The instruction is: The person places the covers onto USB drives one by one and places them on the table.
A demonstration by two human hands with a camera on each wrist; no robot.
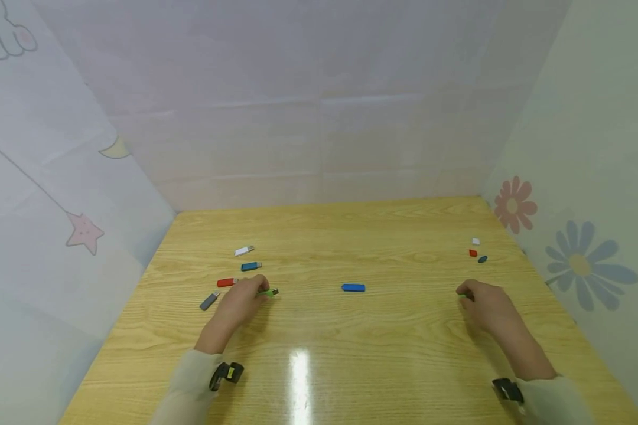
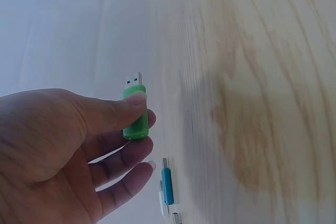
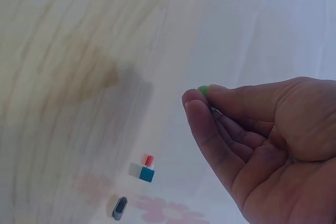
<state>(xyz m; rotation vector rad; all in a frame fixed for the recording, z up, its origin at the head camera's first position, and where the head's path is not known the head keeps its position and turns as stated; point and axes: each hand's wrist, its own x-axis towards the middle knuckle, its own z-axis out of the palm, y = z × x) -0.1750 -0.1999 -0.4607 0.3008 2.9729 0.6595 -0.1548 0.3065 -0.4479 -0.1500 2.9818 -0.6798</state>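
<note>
My left hand (image 1: 241, 301) pinches a green USB stick (image 2: 136, 121) between thumb and fingers, its bare metal plug pointing away from the palm. In the right wrist view, my right hand (image 3: 273, 135) pinches a small green cap (image 3: 202, 90) at the fingertips, mostly hidden by them. Between the hands on the table lies a blue USB stick (image 1: 353, 287) with no metal plug showing. Near the left hand are uncapped sticks: red (image 1: 226, 283), grey (image 1: 210, 301), teal-blue (image 1: 250, 266) and white (image 1: 243, 251).
Beyond the right hand lie a white cap (image 1: 475, 241), a red cap (image 1: 473, 252) and a blue cap (image 1: 482, 259). A grey cap (image 3: 119, 208) shows in the right wrist view. The wooden table (image 1: 319, 236) meets patterned walls at back and sides.
</note>
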